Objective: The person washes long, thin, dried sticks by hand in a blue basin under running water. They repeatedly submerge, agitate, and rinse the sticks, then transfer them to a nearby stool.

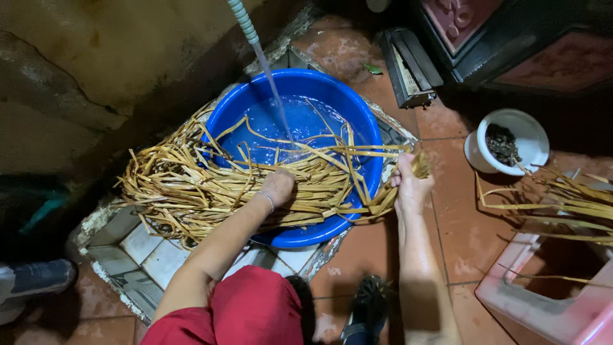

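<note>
While water runs, two hands [279, 185] [412, 185], one blue basin [357, 115]

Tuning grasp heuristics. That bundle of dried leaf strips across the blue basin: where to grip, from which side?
Probably the gathered end at the basin's right rim, coming from the right. There the leaf strips narrow into a tuft the right hand already clasps; the other end fans out loose. The left hand presses the middle from above.

A floor of reddish-brown tiles [460, 223] is seen, wet in patches. On it are set a white bowl [533, 137] of dark bits and a pink plastic stool [543, 300]. A blue basin [357, 108] is borne by a tiled drain surround [147, 255].
</note>
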